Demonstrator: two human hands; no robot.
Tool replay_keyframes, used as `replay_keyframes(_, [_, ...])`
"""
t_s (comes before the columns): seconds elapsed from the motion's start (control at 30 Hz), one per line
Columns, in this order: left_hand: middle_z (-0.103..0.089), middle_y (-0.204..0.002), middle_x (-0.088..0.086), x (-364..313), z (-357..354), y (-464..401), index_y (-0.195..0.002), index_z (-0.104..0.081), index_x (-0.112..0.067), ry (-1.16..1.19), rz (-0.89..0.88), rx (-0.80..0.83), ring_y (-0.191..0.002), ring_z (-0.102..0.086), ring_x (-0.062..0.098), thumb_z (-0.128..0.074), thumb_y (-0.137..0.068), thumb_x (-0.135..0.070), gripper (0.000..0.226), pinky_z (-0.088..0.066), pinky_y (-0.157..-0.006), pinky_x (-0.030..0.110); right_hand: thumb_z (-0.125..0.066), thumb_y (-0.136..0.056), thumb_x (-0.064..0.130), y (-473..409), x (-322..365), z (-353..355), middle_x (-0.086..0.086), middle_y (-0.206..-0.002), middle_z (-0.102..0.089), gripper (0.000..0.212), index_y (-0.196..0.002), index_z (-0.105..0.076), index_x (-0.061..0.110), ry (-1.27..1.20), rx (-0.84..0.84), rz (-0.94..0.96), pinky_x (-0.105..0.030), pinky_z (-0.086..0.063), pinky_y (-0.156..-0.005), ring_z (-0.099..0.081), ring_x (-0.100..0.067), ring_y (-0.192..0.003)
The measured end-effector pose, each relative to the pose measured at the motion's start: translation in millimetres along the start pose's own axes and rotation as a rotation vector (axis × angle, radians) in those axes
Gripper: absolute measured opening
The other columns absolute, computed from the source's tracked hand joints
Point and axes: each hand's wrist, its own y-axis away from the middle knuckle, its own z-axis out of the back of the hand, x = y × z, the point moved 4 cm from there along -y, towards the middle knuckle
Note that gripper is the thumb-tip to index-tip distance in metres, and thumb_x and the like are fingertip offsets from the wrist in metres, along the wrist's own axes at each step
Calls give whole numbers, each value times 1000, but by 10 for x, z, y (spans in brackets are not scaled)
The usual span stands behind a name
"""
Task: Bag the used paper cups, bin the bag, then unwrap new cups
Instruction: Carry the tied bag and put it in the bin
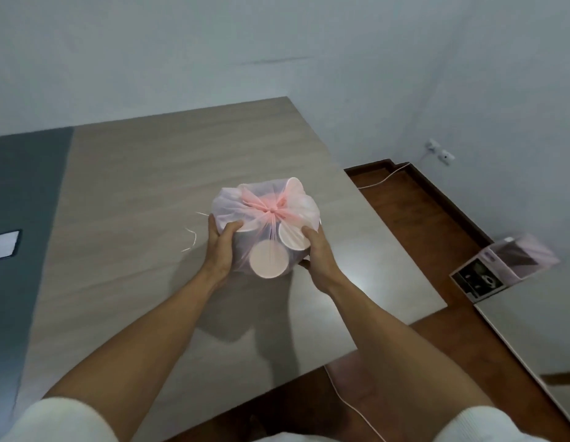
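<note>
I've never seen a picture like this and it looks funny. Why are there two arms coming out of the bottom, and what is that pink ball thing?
The camera sits on a person's head and looks down, so you see that person's own arms. There is no robot here. The left hand and right hand hold a thin pink bag from both sides, just above a wooden table. The bag is tied shut with a knot on top. The round white shapes inside are paper cups. A few thin strands lie on the table beside it. On the floor to the right stands a box lined with pink plastic, perhaps the bin.
</note>
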Motion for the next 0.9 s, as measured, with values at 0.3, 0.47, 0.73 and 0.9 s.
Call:
replay_keyframes(0.3, [-61, -142, 5, -19, -1841, 424, -151, -45, -24, -44, -20, 266, -126, -62, 26, -70, -77, -45, 81, -54, -106, 43, -48, -102, 39, 413, 311, 1803, 1, -130, -62, 45, -146, -43, 35, -3, -236, 119, -34, -62, -81, -62, -21, -118])
replay_keyframes(0.47, [-61, -144, -1, 198, -3014, 762, -150, -45, -35, -49, -7, 394, -128, -62, 25, -74, -75, -53, 83, -52, -110, 52, -51, -99, 42, 709, 456, 3029, 1, -127, -66, 43, -142, -50, 39, 10, -362, 158, -46, -59, -95, -64, -23, -118])
replay_keyframes(0.73, [-63, -137, -3, 407, -4929, 1473, -152, -38, -41, -65, 3, 575, -120, -66, 21, -73, -77, -59, 84, -59, -99, 51, -48, -105, 23, 1114, 762, 4953, 0, -126, -63, 43, -148, -46, 21, 39, -515, 230, -9, -52, -68, -61, -13, -109])
replay_keyframes(0.9, [-62, -140, -2, 497, -5848, 1633, -155, -34, -39, -104, -47, 695, -122, -67, 21, -71, -92, -48, 74, -61, -98, 43, -54, -94, 33, 1170, 858, 5813, 0, -127, -67, 52, -145, -52, 20, 10, -645, 225, -15, -51, -82, -63, -16, -113])
